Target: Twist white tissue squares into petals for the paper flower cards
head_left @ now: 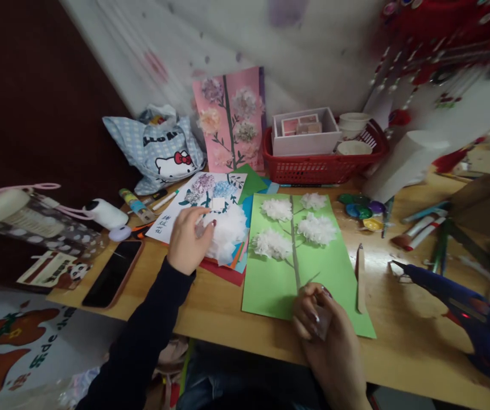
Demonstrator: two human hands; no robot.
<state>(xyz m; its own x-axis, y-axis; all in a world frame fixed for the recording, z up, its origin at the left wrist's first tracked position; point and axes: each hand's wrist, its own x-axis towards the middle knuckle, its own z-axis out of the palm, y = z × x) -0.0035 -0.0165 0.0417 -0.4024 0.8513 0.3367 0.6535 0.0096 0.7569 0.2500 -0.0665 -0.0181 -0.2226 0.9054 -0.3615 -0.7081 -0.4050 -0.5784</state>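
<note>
My left hand (191, 239) is at the left edge of a pile of thin white tissue-like pieces (230, 230), its thumb and forefinger apart. Curled above the lower edge of a green sheet (266, 290), my right hand (328, 336) holds a small translucent white piece (323, 322). The green sheet bears a painted grey-green stem (295, 250) with fluffy white flowers (316, 229) on its branches. Beneath the pile lie coloured papers and a white sheet with purple and blue flowers (202, 185).
A blue glue gun (449, 290) with a red light lies at the right, beside a wooden stick (361, 279), brushes (424, 228) and paint pots (362, 209). Behind stand a red basket (313, 169) and a pink flower picture (227, 119). A phone (114, 274) lies left.
</note>
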